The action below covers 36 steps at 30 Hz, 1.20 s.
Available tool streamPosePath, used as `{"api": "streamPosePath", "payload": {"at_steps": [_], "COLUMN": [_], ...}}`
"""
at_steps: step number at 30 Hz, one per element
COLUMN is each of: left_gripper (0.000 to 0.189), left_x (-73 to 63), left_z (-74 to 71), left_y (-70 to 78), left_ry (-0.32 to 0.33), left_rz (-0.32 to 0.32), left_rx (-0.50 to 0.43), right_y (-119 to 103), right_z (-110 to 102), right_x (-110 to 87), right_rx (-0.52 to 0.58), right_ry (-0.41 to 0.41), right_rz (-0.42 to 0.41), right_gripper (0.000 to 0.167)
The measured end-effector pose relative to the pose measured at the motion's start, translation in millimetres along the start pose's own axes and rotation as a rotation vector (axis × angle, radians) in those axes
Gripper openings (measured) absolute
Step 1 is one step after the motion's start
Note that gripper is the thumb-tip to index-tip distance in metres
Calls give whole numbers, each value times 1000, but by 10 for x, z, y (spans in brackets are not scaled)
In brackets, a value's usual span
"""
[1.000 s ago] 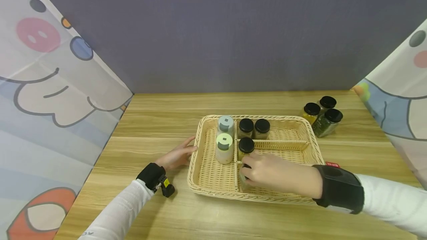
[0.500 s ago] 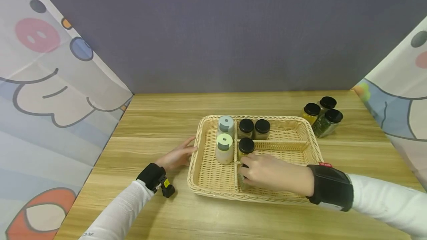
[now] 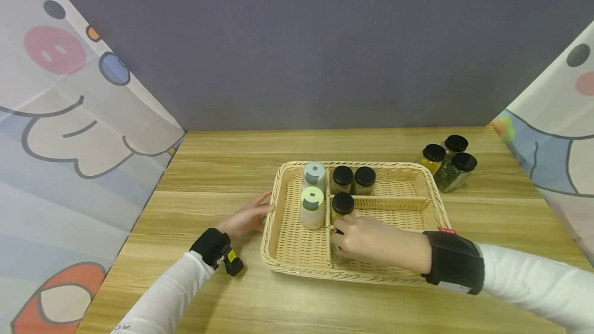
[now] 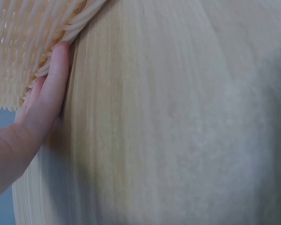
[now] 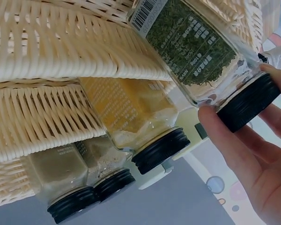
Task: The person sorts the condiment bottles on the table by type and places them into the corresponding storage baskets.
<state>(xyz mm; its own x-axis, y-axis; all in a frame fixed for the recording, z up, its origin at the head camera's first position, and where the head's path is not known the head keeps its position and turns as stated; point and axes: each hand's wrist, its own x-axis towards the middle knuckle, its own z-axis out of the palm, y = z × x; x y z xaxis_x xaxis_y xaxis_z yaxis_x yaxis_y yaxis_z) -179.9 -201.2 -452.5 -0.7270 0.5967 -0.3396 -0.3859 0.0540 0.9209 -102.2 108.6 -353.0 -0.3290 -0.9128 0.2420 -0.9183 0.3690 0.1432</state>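
My right hand (image 3: 364,237) is inside the divided wicker basket (image 3: 297,254), in its front right compartment. Thumb and fingers grip the black lid of a glass spice jar of dried green herbs (image 5: 192,44); the head view mostly hides this jar behind the hand. Just behind it stands a jar of yellow spice (image 5: 129,112) with a black lid. Two more black-lidded jars, one of them a jar of pale powder (image 5: 61,168), stand in the rear compartment. At the basket's left side, my left hand (image 3: 246,219) rests straight fingers (image 4: 56,77) against the outer wall.
The left compartment holds a blue-topped dispenser bottle (image 3: 314,175) and a green-topped one (image 3: 312,210). Outside the basket at the back right stand three black-lidded jars, one with yellow contents (image 3: 432,159) and one with green (image 3: 455,173). A grey wall (image 3: 325,50) rises behind the table (image 3: 223,153).
The right forearm has shifted slightly to the left, while the right hand stays at the herb jar in nearly the same spot. The left hand and basket have not visibly moved.
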Motion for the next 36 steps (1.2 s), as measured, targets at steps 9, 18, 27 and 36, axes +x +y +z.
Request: {"api": "streamPosePath", "payload": {"at_steps": [9, 18, 27, 36], "left_gripper": [57, 58, 60, 56], "left_x": [0, 1, -2, -4], "left_z": [-6, -12, -1, 2], "left_y": [-20, -30, -17, -2], "left_ry": [-2, -9, -20, 2], "left_rz": [0, 9, 14, -3], "left_rx": [9, 18, 15, 2], "right_y": [-4, -2, 20, 26], "right_z": [66, 89, 114, 116], "right_x": [0, -2, 0, 9], "right_rx": [-2, 9, 1, -13], "right_ry": [-3, -23, 4, 12], "right_rz": [1, 18, 15, 15], "right_gripper": [17, 18, 18, 18]}}
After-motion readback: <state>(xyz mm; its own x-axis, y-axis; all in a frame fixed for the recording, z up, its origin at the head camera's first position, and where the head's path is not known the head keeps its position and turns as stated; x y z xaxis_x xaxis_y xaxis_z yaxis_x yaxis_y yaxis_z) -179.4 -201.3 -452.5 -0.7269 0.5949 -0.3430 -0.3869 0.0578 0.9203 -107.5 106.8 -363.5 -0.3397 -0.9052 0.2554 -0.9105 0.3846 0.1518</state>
